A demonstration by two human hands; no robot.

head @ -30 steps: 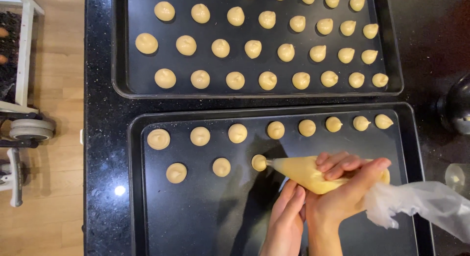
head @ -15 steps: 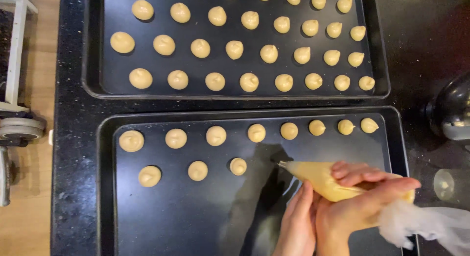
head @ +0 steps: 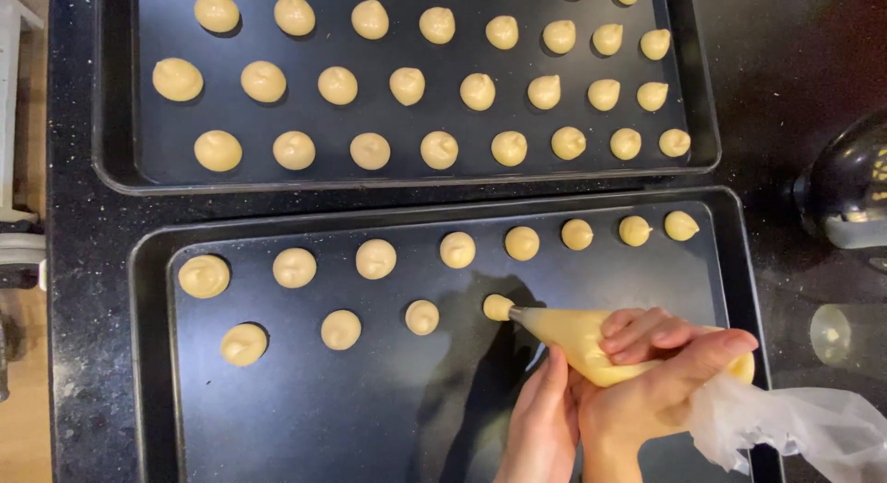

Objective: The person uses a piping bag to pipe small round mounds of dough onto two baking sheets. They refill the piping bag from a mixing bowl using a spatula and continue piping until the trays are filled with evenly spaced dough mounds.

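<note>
Two hands work one piping bag (head: 591, 342) — right hand (head: 661, 377) squeezing it, left hand (head: 545, 418) steadying beneath — nozzle touching the near tray (head: 148, 354).

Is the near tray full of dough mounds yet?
No, partly filled. The near tray holds one full row and a second row ending at the piping bag tip; the dark surface below is bare.

The right hand (head: 670, 377) wraps a piping bag (head: 591, 340) filled with pale batter, the left hand (head: 545, 423) steadying it from beneath. Its nozzle touches a fresh dough mound (head: 497, 306) on the near tray (head: 152, 354); beyond the hands sits a full far tray (head: 115, 122) on the dark tabletop (head: 785, 67)
</note>
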